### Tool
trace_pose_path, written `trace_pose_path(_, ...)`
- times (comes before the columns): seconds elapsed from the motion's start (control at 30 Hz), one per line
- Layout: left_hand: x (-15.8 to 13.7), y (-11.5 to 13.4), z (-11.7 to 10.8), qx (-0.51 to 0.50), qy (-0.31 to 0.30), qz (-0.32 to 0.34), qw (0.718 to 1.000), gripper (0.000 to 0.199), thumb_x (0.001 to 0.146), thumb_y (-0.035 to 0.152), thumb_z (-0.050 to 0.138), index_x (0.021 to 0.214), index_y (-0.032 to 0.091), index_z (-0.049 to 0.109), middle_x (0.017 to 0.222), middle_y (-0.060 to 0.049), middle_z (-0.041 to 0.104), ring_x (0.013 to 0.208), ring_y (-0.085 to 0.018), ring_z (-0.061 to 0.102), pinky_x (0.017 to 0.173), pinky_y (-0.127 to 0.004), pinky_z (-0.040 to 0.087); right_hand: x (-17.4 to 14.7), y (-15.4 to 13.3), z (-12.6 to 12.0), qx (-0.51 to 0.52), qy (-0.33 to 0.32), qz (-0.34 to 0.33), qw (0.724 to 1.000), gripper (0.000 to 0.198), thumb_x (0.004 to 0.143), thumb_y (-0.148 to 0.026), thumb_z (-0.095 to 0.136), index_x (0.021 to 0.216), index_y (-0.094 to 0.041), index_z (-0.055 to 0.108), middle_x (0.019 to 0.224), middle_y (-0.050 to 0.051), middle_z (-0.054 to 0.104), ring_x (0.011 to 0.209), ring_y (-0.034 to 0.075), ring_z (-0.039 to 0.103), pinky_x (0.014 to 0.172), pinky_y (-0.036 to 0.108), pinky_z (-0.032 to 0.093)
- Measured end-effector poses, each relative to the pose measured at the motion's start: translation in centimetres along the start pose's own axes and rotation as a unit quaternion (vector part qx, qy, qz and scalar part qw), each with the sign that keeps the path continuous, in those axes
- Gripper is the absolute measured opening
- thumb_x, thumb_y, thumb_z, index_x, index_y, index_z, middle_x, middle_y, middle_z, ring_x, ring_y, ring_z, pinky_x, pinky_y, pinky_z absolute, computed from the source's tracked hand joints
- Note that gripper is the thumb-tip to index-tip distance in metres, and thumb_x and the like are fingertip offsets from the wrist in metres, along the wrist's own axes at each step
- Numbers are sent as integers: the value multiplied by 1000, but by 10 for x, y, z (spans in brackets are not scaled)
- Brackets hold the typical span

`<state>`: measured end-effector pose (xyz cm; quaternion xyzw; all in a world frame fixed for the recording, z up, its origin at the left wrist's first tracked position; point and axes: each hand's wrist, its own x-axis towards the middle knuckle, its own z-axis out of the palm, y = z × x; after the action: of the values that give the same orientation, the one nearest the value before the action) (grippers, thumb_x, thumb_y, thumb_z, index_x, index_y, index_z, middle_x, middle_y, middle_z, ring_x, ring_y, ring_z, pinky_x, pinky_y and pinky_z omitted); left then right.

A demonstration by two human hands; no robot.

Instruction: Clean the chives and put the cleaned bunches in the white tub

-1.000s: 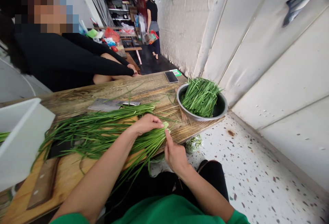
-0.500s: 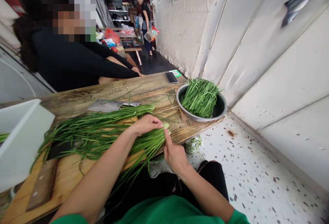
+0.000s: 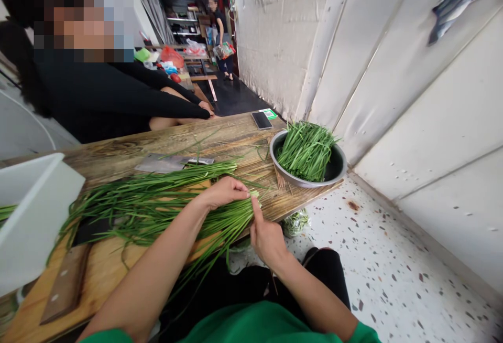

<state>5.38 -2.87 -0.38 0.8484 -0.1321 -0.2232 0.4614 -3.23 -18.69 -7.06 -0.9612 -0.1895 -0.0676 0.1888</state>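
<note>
Long green garlic chives (image 3: 157, 188) lie spread over the wooden cutting board (image 3: 110, 259), their pale cut ends pointing right. My left hand (image 3: 226, 192) is closed in a pinch at those ends, thumb and index finger together on the stalks. My right hand (image 3: 269, 235) has its index fingertip against the same ends, with the other fingers curled in. Below its curled fingers sticks out a thin wooden skewer (image 3: 274, 283), mostly hidden by the hand. A cleaver with a wooden handle (image 3: 66, 282) rests on the board, its blade partly under the chives.
A metal bowl (image 3: 341, 167) heaped with chives stands at the table's right end, beside loose skewers (image 3: 280, 178). Another cleaver (image 3: 161, 162), a phone (image 3: 261, 120) and a white bin (image 3: 47, 217) are on the table. A person in black (image 3: 118, 96) sits across; another person (image 3: 223, 33) stands far back.
My hands hold almost the same pose at the chive ends. The seated person's head has shifted left, and the distant person has turned and moved slightly.
</note>
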Motion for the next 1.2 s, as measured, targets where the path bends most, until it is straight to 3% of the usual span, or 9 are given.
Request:
trace_pose_path(0.27, 2, -3, 0, 10, -3, -4, 1000, 31, 65, 39, 59, 73, 10, 67, 59, 1, 59, 56, -11, 48, 56, -20, 34, 4, -2, -5, -20, -22, 9, 1000, 63, 79, -15, 39, 136, -10, 13, 59, 3, 64, 46, 16, 58, 48, 22, 43)
trace_pose_path(0.33, 1, 1, -1, -11, 10, -6, 1000, 31, 65, 39, 59, 74, 10, 67, 62, 0, 60, 58, -11, 49, 58, -20, 36, 4, -1, -4, 0, 2, 4, 1000, 58, 81, -16, 36, 136, -11, 17, 62, 4, 64, 49, 16, 59, 50, 22, 43)
trace_pose_path(0.43, -7, 9, -6, -40, 28, -6, 999, 34, 66, 41, 57, 77, 10, 65, 68, -2, 62, 61, -12, 51, 61, -22, 39, 1, 3, -4, 94, 71, 12, 993, 50, 86, -21, 33, 133, -13, 22, 71, 4, 64, 56, 15, 60, 55, 21, 43)
trace_pose_path(0.6, -24, 20, -16, -12, 3, 4, 1000, 33, 67, 42, 58, 77, 12, 64, 68, -1, 61, 62, -12, 50, 60, -21, 38, -3, 6, -15, 246, 91, 48, 964, 40, 86, -27, 37, 123, -12, 37, 52, -5, 53, 46, 11, 50, 49, 18, 38)
trace_pose_path(0.7, -29, 20, -19, -25, 30, 5, 999, 31, 66, 41, 59, 78, 13, 65, 70, -1, 62, 64, -12, 51, 65, -23, 39, -2, 3, -24, 308, 88, 27, 947, 27, 86, -29, 38, 101, -15, 54, 52, -4, 50, 47, 10, 47, 50, 18, 36)
trace_pose_path(0.77, -31, 21, -20, -49, 35, -4, 998, 30, 66, 40, 61, 77, 13, 66, 72, -2, 63, 66, -13, 52, 68, -24, 39, -1, -1, -27, 350, 87, -1, 933, 29, 88, -30, 35, 84, -17, 60, 57, -2, 51, 51, 10, 48, 51, 18, 37)
trace_pose_path(0.9, -34, 24, -20, -83, 4, -8, 996, 30, 66, 41, 61, 72, 13, 66, 68, -2, 63, 63, -13, 51, 67, -26, 40, -2, -8, -26, 405, 106, -10, 908, 32, 88, -31, 32, 89, -18, 61, 61, 0, 53, 53, 10, 48, 50, 19, 38)
trace_pose_path(1.07, -39, 28, -19, -73, -16, -1, 997, 30, 66, 42, 61, 59, 13, 62, 53, 2, 54, 52, -10, 43, 55, -23, 35, -7, -13, -20, 412, 114, -12, 904, 30, 88, -29, 32, 87, -18, 61, 60, -1, 50, 54, 10, 46, 51, 19, 38)
trace_pose_path(1.2, -40, 27, -13, -65, -36, -9, 997, 30, 67, 41, 60, 61, 12, 63, 52, 2, 54, 50, -9, 43, 52, -22, 33, -5, -16, -18, 414, 124, -1, 902, 31, 88, -30, 32, 79, -17, 60, 58, -1, 47, 52, 10, 44, 51, 20, 38)
